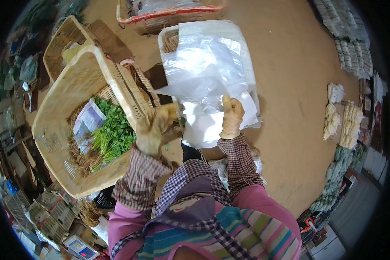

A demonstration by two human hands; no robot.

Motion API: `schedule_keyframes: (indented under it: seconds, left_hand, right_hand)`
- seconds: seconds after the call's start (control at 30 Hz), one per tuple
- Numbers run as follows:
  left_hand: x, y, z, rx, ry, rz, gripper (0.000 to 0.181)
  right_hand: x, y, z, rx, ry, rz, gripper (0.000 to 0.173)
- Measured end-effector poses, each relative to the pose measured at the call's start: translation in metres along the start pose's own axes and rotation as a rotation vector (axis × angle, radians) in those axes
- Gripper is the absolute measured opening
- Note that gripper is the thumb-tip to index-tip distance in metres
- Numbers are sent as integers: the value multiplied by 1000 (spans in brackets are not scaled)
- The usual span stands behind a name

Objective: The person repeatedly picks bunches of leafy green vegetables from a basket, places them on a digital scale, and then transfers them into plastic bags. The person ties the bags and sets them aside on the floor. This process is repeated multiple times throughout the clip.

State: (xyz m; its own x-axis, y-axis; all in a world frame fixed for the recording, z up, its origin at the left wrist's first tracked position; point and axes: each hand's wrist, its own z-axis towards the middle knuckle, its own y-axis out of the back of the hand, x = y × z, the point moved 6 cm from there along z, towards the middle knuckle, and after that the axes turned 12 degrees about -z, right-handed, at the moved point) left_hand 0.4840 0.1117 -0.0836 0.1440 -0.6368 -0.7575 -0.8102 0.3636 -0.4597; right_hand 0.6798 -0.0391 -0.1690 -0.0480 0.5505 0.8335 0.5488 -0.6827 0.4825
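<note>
My right hand (232,117), in what looks like a pale glove, pinches the near edge of a clear plastic bag (198,84). The bag spreads over white sheets (203,126) on top of a white crate (251,70). Blurred by motion, my left hand (152,133) is between that crate and a large cream plastic basket (48,110). Its fingers point towards the sheets, and whether they grip anything is unclear. Inside the tilted basket lie bunches of leafy green herbs (115,130) with stringy roots (84,162) and a crumpled printed wrapper (89,122).
Another basket (57,52) and brown cardboard (110,42) stand behind the cream basket. A red-rimmed crate (172,16) holds plastic at the top. Packed bags of pale produce (351,125) line the right side. A lit scale display (81,248) is at lower left.
</note>
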Motion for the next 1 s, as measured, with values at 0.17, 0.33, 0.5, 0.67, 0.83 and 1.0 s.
schedule_keyframes:
  seconds: [0.17,0.33,0.5,0.67,0.83,1.0]
  left_hand:
    - [-25,-45,12,93,-302,208,46]
    - [-43,-114,-8,167,-205,1165,48]
    - [-71,-75,-73,152,-619,667,23]
    - [-204,-37,-157,134,-605,-367,57]
    - [-189,95,-229,-439,-678,-259,44]
    - [-132,159,-311,-612,-878,-392,37]
  right_hand:
    - [62,35,-5,-5,369,233,14]
    - [132,25,-49,-15,849,-210,31]
    - [29,-50,9,233,503,-1077,43]
    - [2,-21,54,178,-38,-1269,32]
    - [142,-72,-77,957,214,-864,53]
    - [227,-140,-225,1949,-43,1055,99]
